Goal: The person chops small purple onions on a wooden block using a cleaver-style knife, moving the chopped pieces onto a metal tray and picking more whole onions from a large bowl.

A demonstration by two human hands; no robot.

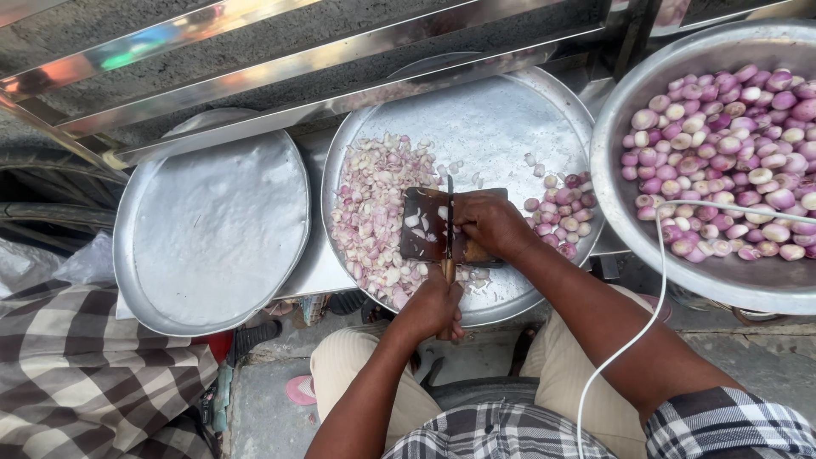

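at the far left a checked cloth lies low in the view, and just right of it an empty round metal tray sits on the bench, its rim close beside the next tray.

that middle tray carries a heap of chopped shallot pieces along its left half. at its centre lies a small dark cutting board with a few pale bits on it.

the left hand is closed around the wooden handle of a knife, whose thin blade stands edge-down across the board, pointing away from the person. the right hand rests on the right part of the board, fingers curled down just beside the blade (whatever it presses there is hidden under the fingers, so i cannot tell what it holds).

right of that hand, a small pile of peeled whole shallots lies on the same tray near its right rim.

a thin white cable runs up from the person's lap over the right forearm.

at the far right a big metal basin holds a mound of peeled shallots, purple and white, overlapping the middle tray's edge.
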